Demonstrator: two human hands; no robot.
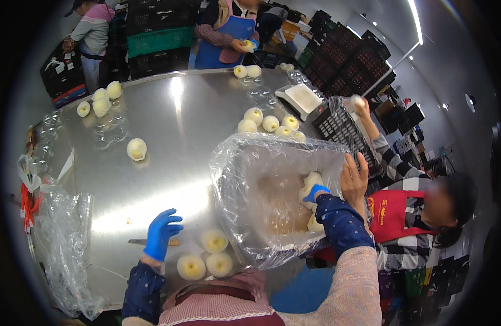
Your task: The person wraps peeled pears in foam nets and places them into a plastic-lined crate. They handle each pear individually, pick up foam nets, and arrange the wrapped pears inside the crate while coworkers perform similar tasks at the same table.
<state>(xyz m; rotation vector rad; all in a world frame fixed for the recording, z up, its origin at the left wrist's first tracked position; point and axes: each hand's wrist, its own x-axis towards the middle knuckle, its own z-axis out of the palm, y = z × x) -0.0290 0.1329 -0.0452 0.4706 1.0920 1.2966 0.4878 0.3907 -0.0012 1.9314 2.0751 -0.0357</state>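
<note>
My left hand (163, 234), in a blue glove, is held with its fingers apart above a knife (174, 242) on the metal table (152, 93). Nothing is in it. Just right of it, several pale fruits in white foam nets (219, 264) stand at the near edge. My right hand (315, 192), also blue-gloved, reaches into a crate lined with clear plastic film (230, 175). It touches net-wrapped fruits (314, 179) along the crate's right side; its fingers are partly hidden, so its grip is unclear. Brown sheeting shows on the crate's bottom.
Beyond the crate lie several netted fruits (271, 123) and a white scale (301, 100). A co-worker in a red apron (391, 214) holds a fruit over a black crate (344, 126). Clear plastic bags (67, 244) lie at left. Other people stand across the table.
</note>
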